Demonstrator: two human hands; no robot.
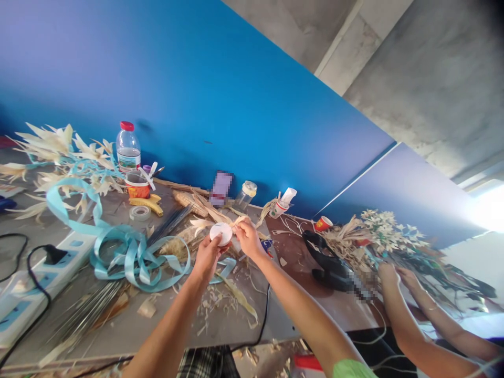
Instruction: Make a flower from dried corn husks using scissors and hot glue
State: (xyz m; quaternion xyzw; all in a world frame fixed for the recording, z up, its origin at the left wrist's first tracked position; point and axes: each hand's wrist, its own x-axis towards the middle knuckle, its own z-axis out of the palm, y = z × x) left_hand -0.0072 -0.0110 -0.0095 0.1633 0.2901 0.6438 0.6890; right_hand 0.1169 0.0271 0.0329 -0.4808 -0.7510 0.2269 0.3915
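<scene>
My left hand is closed around a white round spool, its thumb lying on the flat face. Close beside it, my right hand pinches a pale corn husk strip between thumb and fingers. A pointed husk flower shows just left of the spool; whether it joins the pinched strip I cannot tell. Light blue ribbon lies in loose curls left of my hands. A shorter blue ribbon piece hangs below my left hand, and its link to the spool is hidden.
Ahead stand a jar, a phone and a corn cob. Leftward are a bottle, a tape roll, wires and a power strip. At right, another person's hands work beyond a black object.
</scene>
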